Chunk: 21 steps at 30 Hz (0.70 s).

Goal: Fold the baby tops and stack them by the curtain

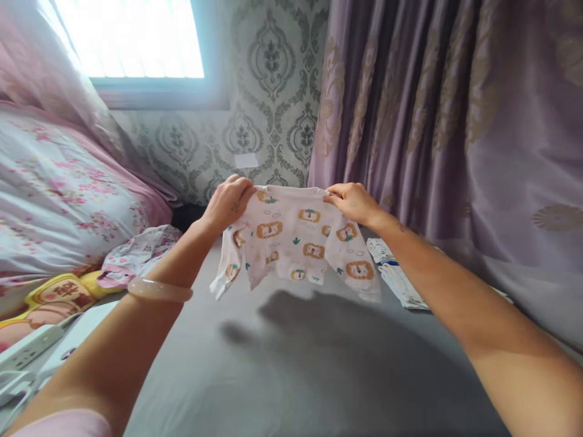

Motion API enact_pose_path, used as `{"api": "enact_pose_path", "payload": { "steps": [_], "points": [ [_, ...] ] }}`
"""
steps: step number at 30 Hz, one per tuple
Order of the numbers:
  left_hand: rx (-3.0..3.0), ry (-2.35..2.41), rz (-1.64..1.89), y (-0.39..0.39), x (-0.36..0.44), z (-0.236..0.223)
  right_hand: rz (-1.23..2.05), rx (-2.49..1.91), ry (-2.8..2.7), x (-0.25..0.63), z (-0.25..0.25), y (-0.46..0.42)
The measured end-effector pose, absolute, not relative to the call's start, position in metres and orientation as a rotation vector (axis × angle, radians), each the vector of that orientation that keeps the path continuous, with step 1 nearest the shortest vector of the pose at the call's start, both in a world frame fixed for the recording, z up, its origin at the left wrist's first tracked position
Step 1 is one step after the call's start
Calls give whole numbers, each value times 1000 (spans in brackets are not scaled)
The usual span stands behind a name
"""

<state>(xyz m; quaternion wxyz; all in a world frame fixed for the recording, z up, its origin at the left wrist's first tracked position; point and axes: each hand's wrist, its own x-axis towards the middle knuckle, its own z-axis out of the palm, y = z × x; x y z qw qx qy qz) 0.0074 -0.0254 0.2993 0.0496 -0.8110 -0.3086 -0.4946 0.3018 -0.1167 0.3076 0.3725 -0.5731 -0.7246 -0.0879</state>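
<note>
A small white long-sleeved shirt (291, 233) printed with lion faces hangs spread out in the air above the grey bed sheet (218, 376). My left hand (230, 197) pinches it at the left shoulder, fingers closed on the cloth. At the opposite shoulder, my right hand (353, 200) grips the fabric between thumb and fingers. Both sleeves dangle loosely, and the hem floats over the sheet, casting a shadow below.
Folded clothes (401, 282) lie on the right, partly behind my forearm. Along the left are a floral quilt (68, 188), a crumpled printed garment (136, 252), a yellow packet (59, 294) and a white power strip (30, 349). Purple curtains (401, 109) hang at the back right.
</note>
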Motion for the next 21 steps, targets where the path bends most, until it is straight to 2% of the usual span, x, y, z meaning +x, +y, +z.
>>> {"api": "enact_pose_path", "payload": {
  "steps": [2, 4, 7, 10, 15, 21],
  "points": [
    [-2484, -994, -1612, -35, 1, 318, -161, -1405, -1855, 299, 319, -124],
    [-2561, -1087, -1714, -43, -9, 330, 57, -1329, -1940, 300, 329, -131],
    [-2871, -1205, -1616, -45, -20, 335, 328, -1285, -2041, 304, 338, -131],
    [-2998, -1272, -1542, -34, -20, 330, 355, -1314, -2063, 304, 339, -119],
    [-2881, -1141, -1908, -16, -8, 319, 503, -1210, -2111, 304, 337, -102],
    [-2914, -1143, -1866, -11, 0, 317, 473, -1250, -2124, 312, 335, -85]
  ]
}}
